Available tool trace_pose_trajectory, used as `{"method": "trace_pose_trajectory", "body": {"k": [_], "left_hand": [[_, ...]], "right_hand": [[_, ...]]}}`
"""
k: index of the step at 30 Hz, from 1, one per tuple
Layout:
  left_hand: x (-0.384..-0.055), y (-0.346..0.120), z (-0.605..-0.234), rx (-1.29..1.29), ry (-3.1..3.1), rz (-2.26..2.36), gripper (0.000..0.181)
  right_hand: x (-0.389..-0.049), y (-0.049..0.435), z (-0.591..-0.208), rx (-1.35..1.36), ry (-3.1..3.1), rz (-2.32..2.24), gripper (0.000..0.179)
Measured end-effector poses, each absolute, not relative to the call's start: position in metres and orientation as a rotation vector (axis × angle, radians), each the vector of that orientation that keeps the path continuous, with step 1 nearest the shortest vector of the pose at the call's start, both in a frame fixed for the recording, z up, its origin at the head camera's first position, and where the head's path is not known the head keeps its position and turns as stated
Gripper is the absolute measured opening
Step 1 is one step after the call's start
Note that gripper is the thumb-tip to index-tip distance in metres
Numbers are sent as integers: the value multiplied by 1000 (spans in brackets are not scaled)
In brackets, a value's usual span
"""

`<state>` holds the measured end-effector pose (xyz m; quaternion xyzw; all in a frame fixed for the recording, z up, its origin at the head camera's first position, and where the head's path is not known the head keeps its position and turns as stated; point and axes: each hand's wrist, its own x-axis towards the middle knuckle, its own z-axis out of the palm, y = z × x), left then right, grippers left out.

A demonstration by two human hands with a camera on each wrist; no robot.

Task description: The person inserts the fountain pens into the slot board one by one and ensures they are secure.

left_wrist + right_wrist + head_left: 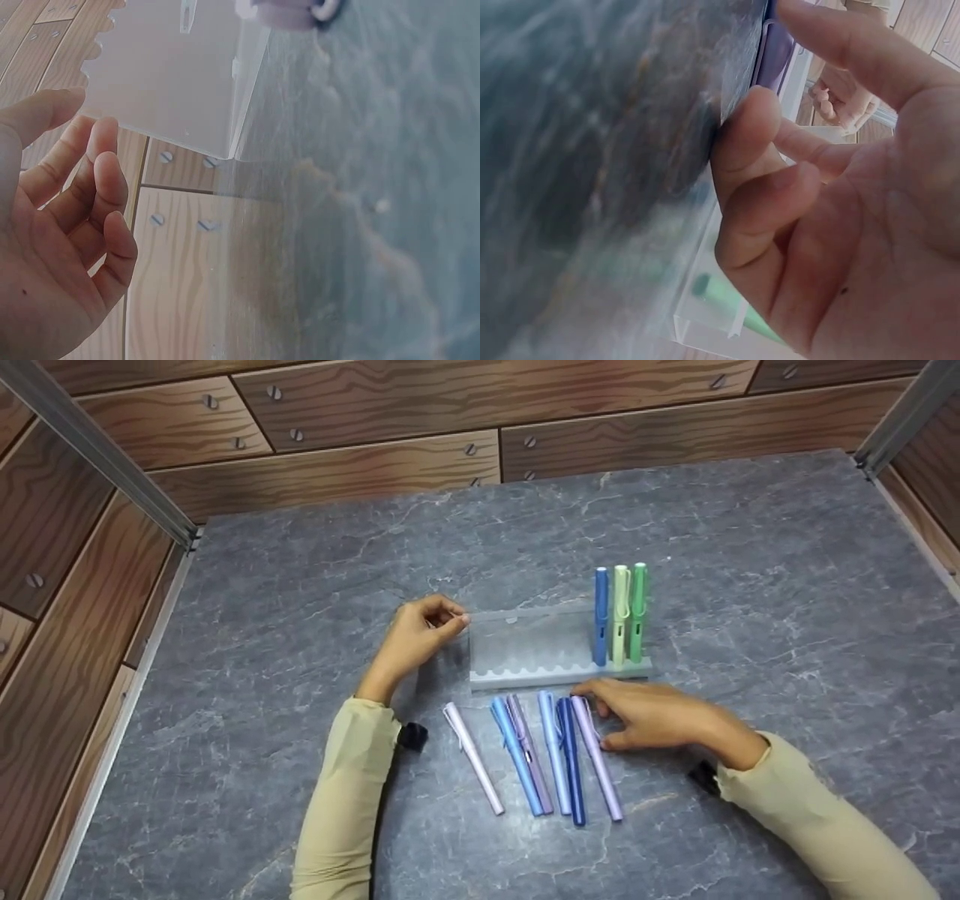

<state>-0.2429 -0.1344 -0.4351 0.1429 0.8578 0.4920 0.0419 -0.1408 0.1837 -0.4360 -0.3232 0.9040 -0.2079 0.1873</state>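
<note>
A clear pen stand (540, 641) with a notched front ledge stands on the table. My left hand (424, 630) pinches its upper left corner between thumb and fingers; the left wrist view shows the fingertips (105, 131) at the panel's edge. A blue pen (601, 619), a pale yellow-green pen (620, 619) and a green pen (637, 615) stand upright at its right end. My right hand (660, 716) is over the rightmost light purple pen (598, 761), thumb beside its barrel and fingers by its upper end. That purple pen shows between thumb and fingers in the right wrist view.
Left of that pen lie a dark blue pen (571, 769), a light blue pen (553, 757), a purple pen (531, 761), a blue pen (517, 761) and a pale lilac pen (474, 761). Wood-patterned walls (375, 405) border the grey marbled table (315, 562).
</note>
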Motion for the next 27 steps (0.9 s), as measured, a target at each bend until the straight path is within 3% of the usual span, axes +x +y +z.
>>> {"method": "trace_pose_trajectory", "body": {"k": [27], "left_hand": [[-244,-134,-438,453,2634,1514,14]], "right_hand": [[-139,182,-435,-907,2593,-593,58]]}}
